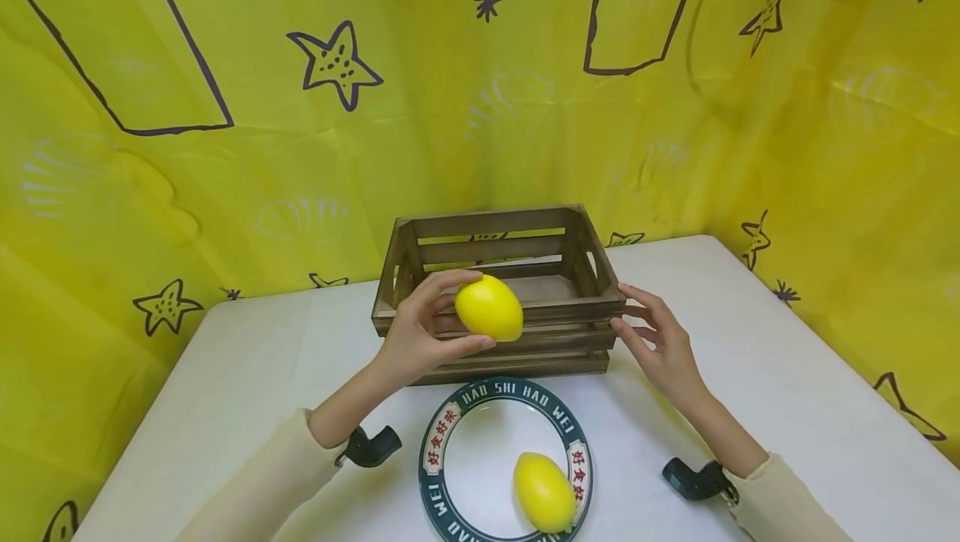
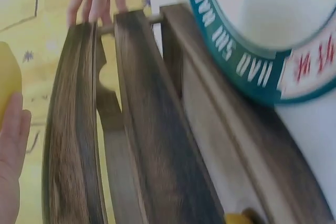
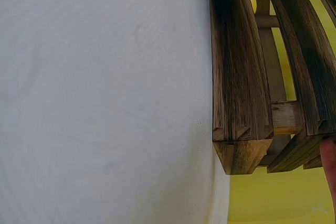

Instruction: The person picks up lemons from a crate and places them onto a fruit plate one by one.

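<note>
My left hand (image 1: pixel 420 329) pinches a yellow lemon (image 1: pixel 489 308) between thumb and fingers, in front of the crate's near top rim. The slatted wooden crate (image 1: pixel 517 363) stands behind the plate, its open top facing up. At the crate's right front corner, my right hand (image 1: pixel 663 350) grips the edge, thumb on the near side and fingers by the rim. A second lemon (image 1: pixel 544 492) lies on the right side of a white plate (image 1: pixel 480 467) with a green lettered rim. In the left wrist view, the held lemon (image 2: pixel 8 77) shows at the left edge.
A white table (image 1: pixel 300 342) carries everything. Yellow patterned cloth (image 1: pixel 420 150) hangs behind it and along both sides. Dark wrist-worn devices (image 1: pixel 371 446) sit on both forearms. Through the slats in the right wrist view a small rounded yellow patch (image 3: pixel 252 1) shows.
</note>
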Motion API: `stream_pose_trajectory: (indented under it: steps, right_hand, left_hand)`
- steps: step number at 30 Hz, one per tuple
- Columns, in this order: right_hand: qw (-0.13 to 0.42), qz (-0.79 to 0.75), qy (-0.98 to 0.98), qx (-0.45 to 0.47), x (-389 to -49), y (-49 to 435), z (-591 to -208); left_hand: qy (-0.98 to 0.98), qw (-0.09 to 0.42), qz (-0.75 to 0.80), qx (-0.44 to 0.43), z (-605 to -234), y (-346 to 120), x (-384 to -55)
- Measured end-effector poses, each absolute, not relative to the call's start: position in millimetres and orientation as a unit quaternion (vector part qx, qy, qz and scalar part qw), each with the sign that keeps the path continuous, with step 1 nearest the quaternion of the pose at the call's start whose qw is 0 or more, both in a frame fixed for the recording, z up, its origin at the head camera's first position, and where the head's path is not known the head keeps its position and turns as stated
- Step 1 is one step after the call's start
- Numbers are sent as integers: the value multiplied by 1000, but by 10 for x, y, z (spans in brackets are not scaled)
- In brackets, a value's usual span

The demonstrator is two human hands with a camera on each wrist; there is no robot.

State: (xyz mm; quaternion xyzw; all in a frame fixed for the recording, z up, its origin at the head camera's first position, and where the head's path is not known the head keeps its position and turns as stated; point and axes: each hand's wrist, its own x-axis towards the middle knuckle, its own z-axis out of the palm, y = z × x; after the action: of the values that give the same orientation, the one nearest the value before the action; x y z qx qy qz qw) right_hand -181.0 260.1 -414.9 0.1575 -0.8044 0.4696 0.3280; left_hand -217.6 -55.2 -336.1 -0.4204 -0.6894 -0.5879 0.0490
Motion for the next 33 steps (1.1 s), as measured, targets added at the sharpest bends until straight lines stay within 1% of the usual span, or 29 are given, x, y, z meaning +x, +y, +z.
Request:
stream_pose_trajectory:
  steps: [6, 11, 14, 19, 21, 27, 33]
  right_hand:
    - [329, 470, -805, 154, -1813, 2618, -4152]
    - [325, 471, -806, 151, -1790, 2621, -4134]
    - [324, 477, -803, 151, -1796, 2618, -4145]
    - [324, 476, -804, 149, -1807, 2597, -4169]
    - [326, 472, -806, 146, -1810, 2591, -4176]
    - [333, 473, -801, 154, -1824, 2594, -4182]
    - [326, 468, -807, 152, -1803, 2588, -4146]
  left_hand:
    - [-665, 32, -589, -459, -3477, -484, -2011]
    - [-662, 4, -593, -458, -3632, -421, -1885]
    - [-665, -37, -613, -425, -3722, -397, -1822]
    - [-678, -130, -636, -344, -3900, -395, -1751]
    - [-694, -146, -631, -315, -3976, -389, -1729]
    - [-735, -146, -610, -257, -4191, -348, -1663]
    - [-752, -160, -593, -240, -4260, -326, -1613]
